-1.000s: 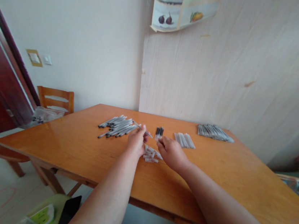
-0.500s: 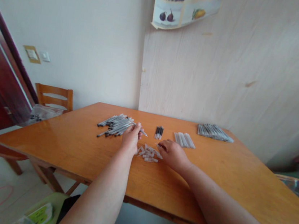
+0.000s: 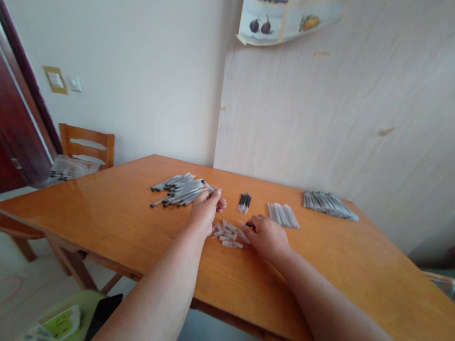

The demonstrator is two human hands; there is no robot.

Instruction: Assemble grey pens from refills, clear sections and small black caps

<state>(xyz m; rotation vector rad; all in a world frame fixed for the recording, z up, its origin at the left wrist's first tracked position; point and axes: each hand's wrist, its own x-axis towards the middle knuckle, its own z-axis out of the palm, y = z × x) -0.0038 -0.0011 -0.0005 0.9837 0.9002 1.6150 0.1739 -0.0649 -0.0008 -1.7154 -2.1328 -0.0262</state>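
My left hand point(image 3: 205, 210) is closed around a pen point(image 3: 208, 186) with a clear barrel and a black end pointing back toward the pile; my fingers hide its tip. Behind that hand lies a loose pile of similar pens point(image 3: 179, 191). My right hand point(image 3: 267, 236) reaches low over the right edge of a heap of small translucent caps point(image 3: 228, 234). Its fingertips are pinched together at one small cap point(image 3: 242, 224), partly hidden by the fingers.
Several short black-and-clear pieces point(image 3: 244, 202) lie side by side beyond the caps. To their right are translucent tubes point(image 3: 283, 215) and a flat bundle of pens point(image 3: 330, 204). A wooden chair point(image 3: 85, 145) holding a plastic bag point(image 3: 68, 167) stands at the left.
The camera view has shifted slightly. My left hand has turned, and the pen's pointed tip, visible before, is now hidden. My right hand stays at the caps.
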